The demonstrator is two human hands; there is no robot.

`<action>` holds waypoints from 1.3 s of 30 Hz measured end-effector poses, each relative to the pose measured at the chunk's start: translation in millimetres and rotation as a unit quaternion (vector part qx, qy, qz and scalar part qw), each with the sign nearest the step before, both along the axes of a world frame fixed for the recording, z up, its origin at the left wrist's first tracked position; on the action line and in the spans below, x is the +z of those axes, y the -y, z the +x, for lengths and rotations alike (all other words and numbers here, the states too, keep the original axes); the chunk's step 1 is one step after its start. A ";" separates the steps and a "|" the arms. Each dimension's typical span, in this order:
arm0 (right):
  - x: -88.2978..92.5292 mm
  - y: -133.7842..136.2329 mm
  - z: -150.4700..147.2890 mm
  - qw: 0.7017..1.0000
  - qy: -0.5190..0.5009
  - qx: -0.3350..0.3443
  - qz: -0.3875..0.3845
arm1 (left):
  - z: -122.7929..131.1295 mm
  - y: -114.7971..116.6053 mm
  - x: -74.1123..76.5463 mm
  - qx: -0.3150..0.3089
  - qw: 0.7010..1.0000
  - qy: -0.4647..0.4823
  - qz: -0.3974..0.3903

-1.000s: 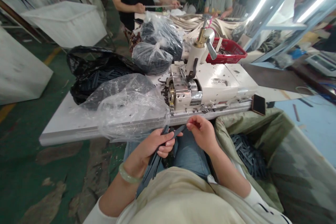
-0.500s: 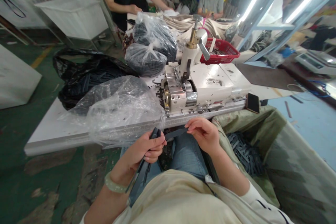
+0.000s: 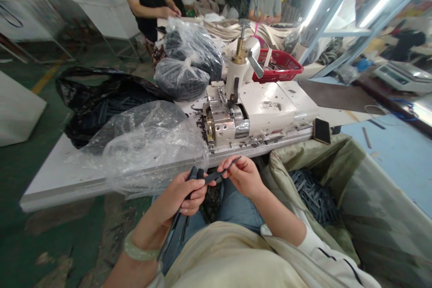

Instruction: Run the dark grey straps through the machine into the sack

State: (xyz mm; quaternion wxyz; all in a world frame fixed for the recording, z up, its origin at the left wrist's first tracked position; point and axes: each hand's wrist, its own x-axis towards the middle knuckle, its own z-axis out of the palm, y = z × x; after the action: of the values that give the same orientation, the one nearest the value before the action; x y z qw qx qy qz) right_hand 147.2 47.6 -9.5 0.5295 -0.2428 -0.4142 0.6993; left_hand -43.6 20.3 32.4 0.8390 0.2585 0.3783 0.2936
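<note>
My left hand (image 3: 191,193) is closed around a bundle of dark strips (image 3: 173,229), whose ends hang below the fist toward my lap. From its thumb and fingers one dark grey strip (image 3: 213,176) reaches across to my right hand (image 3: 243,175). The fingers of my right hand pinch that strip near its far end, and its tip sticks out past them. Both hands are over my lap, in front of the table edge. Beyond them stands a cream machine (image 3: 276,105) with a metal roller head, and dark scraps lie around it.
Left on the table (image 3: 50,173) lie a clear plastic bag (image 3: 145,144) and a black bag (image 3: 84,94) of dark strips. Tied bags (image 3: 184,78) and a red basket (image 3: 278,69) stand behind. A phone (image 3: 321,131) lies above a cloth-lined bin (image 3: 354,166) of strips. Two people work across.
My right hand has moved left along the strip, closer to my left hand, so the strip's end now pokes out beyond its fingers. A co-worker's outstretched arm has drawn back.
</note>
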 end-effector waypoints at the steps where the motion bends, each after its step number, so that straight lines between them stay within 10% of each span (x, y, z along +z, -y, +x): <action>1: 0.7 -1.7 1.4 1.000 0.000 -0.001 0.001 | 0.4 -0.2 1.8 0.002 1.000 -0.001 0.001; 39: -4.6 -5.9 -6.9 0.994 -0.061 0.037 -0.083 | 8.8 -4.1 10.4 0.040 0.991 -0.117 0.059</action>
State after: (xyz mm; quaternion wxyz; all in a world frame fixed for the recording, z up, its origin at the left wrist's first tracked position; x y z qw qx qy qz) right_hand 140.3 53.6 -14.1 0.5054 -0.2269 -0.3307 0.7640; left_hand -34.8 24.4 42.8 0.7595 0.3249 0.4663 0.3167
